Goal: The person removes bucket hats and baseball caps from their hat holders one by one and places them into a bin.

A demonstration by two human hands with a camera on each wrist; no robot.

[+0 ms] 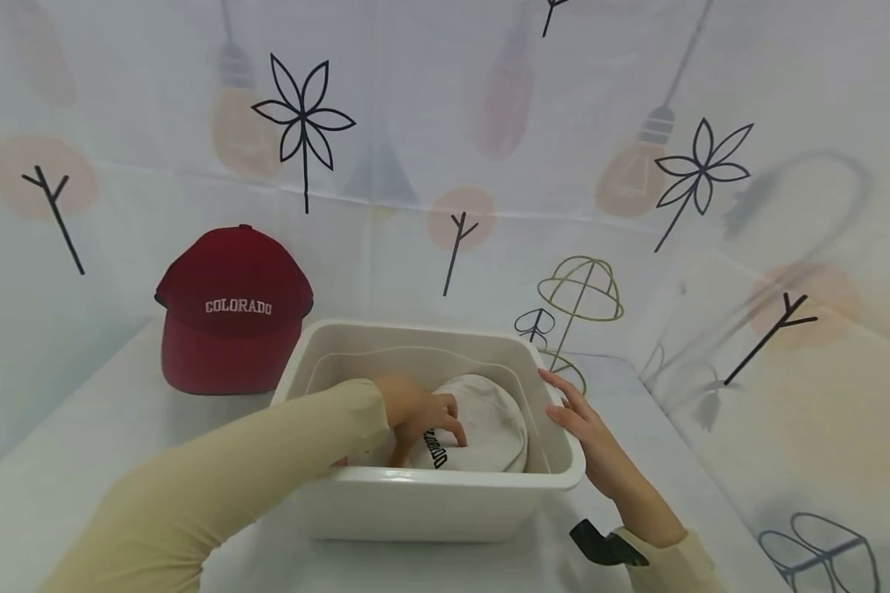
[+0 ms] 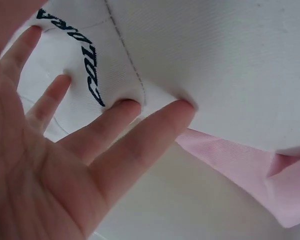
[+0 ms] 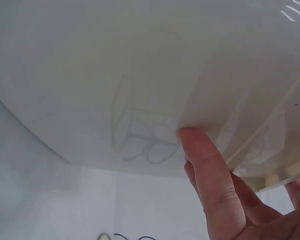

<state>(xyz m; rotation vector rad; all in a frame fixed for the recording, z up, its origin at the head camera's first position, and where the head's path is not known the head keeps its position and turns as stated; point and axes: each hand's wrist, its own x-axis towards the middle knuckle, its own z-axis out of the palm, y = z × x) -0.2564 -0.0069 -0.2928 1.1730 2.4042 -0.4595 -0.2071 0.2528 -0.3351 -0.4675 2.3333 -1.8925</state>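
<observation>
A white cap (image 1: 489,420) with black lettering lies inside a white plastic bin (image 1: 430,502) in the middle of the table. My left hand (image 1: 423,416) reaches into the bin and holds the cap's front, fingers curled over the lettering and the thumb seemingly beneath. In the left wrist view the fingertips (image 2: 125,107) dent the white cap (image 2: 215,60), and a pink fabric piece (image 2: 250,165) shows under it. My right hand (image 1: 586,428) rests with straight fingers on the bin's right rim. The right wrist view shows the fingers (image 3: 205,165) against the bin's outer wall (image 3: 140,75).
A dark red cap (image 1: 233,313) reading COLORADO sits at the back left of the bin. A wire hat stand (image 1: 578,296) rises behind the bin's right corner. Printed sheeting covers the table and walls around.
</observation>
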